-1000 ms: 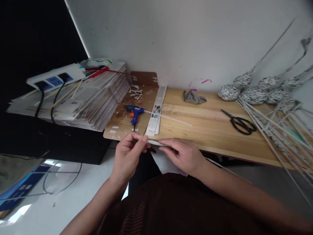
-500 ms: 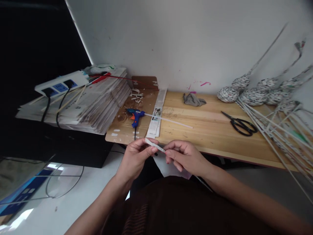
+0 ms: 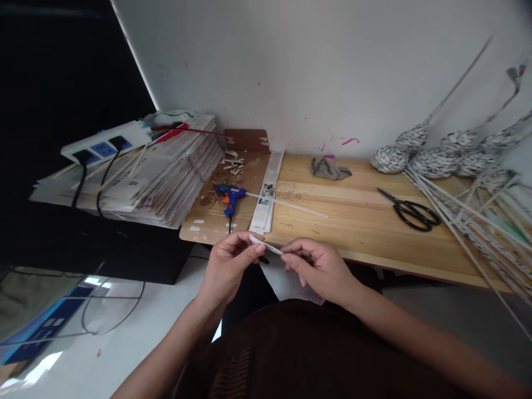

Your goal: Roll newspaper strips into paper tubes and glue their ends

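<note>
A thin, pale paper strip (image 3: 272, 248) is stretched between my two hands, in front of the table's near edge. My left hand (image 3: 230, 266) pinches its left end between thumb and fingers. At the right end, my right hand (image 3: 318, 269) has its thumb and fingertips closed on the strip. Beyond my left hand lies a blue glue gun (image 3: 234, 200) with a long white glue stick (image 3: 299, 208) in it. Beside the gun are folded newspaper strips (image 3: 263, 213).
Black scissors (image 3: 411, 213), a grey cloth (image 3: 330, 169), woven paper gourds (image 3: 436, 162) and long paper sticks (image 3: 469, 233) lie on the wooden table (image 3: 353, 221). A newspaper stack (image 3: 166, 183) bearing a power strip (image 3: 106, 147) stands left. Scraps lie on cardboard (image 3: 208, 219).
The strip between my hands looks narrower and sits slightly further right. My left fingers have shifted a little on it; the view has moved slightly.
</note>
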Tool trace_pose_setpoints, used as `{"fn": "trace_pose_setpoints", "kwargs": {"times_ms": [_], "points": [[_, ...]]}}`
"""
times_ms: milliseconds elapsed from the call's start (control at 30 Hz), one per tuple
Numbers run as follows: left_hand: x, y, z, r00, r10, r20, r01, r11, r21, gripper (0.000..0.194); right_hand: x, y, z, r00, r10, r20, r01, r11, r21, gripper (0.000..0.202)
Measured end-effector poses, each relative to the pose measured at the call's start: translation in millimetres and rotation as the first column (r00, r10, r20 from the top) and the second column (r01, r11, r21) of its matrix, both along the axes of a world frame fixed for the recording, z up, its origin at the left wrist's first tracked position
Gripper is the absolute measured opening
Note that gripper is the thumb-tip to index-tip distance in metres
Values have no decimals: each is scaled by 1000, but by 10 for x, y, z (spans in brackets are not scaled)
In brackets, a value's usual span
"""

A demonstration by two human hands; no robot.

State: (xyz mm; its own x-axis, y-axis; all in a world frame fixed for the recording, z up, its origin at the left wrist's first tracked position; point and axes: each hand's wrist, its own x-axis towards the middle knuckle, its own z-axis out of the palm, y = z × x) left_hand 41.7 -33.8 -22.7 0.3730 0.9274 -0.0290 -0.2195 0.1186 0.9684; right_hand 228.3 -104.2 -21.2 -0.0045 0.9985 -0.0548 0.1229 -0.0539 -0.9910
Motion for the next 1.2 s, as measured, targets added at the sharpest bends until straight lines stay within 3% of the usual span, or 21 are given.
{"fn": "trace_pose_setpoints", "kwargs": {"times_ms": [133,333,467,567,700,900,1000,1200], "points": [[-1,-6,17,1000,-14,-1,14,1000,-6,11,6,-3,-10,1000,19,-10,-19,999,-32,21],[22,-36,28,999,31,-21,-31,999,-17,9,1,-7,-35,990,-45,132,27,991,130,19],[29,-48,10,999,44,11,-44,999,-4,7,-8,-9,-51,985,-65,160,39,986,159,19],[9,-33,-15,1000,28,14,-28,1000,-5,11,2,-8,-65,993,-34,111,21,993,118,21],[-22,8,-28,997,-69,32,70,997,-32,25,34,7,-71,994,59,-88,-64,997,-52,25],[-21,44,9,984,-172,50,173,985,-2,15,90,40,-83,929,195,-313,-250,957,-147,26],[-18,60,23,988,-153,18,152,988,30,14,100,31,-94,926,207,-315,-263,953,-149,25],[16,66,52,995,-88,-45,91,993,80,11,87,-8,-112,971,185,-149,-202,973,-109,22]]}}
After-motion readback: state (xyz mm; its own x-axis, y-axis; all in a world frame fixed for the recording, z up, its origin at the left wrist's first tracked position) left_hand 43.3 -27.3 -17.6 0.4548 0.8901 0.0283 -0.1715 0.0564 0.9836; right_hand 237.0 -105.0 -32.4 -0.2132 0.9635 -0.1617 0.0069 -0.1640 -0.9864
